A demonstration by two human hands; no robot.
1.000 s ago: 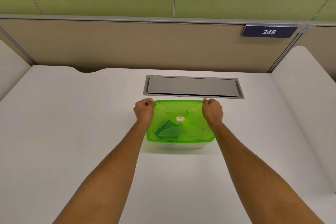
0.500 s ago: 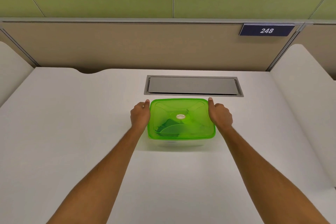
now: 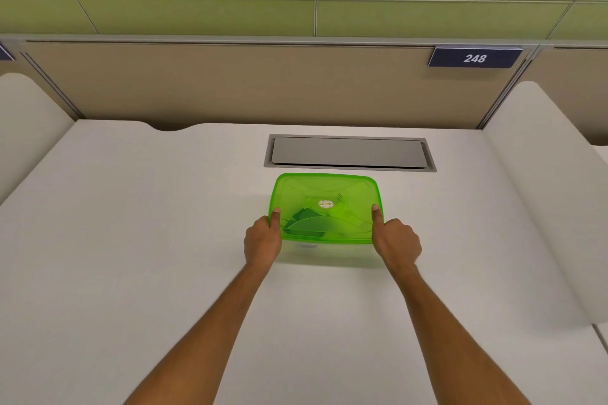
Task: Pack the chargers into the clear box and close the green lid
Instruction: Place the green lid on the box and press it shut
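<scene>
The translucent green lid (image 3: 325,187) lies flat on top of the clear box (image 3: 329,253), whose wall shows faintly under the lid's near edge. Dark charger shapes (image 3: 304,223) show through the lid in its near left part. My left hand (image 3: 263,242) grips the box's near left corner with the thumb pressed on the lid's left rim. My right hand (image 3: 396,240) grips the near right corner, thumb on the right rim. A small oval sticker (image 3: 326,204) sits at the lid's centre.
The box stands on a white desk (image 3: 148,240). Just behind it is a grey recessed cable hatch (image 3: 348,153). A beige partition (image 3: 230,85) with a "248" plate (image 3: 474,58) closes the back, and white side panels (image 3: 539,191) flank the desk.
Both hands have slid from the lid's far corners along its sides to the near corners, thumbs now on the rim. The box and lid stay in place.
</scene>
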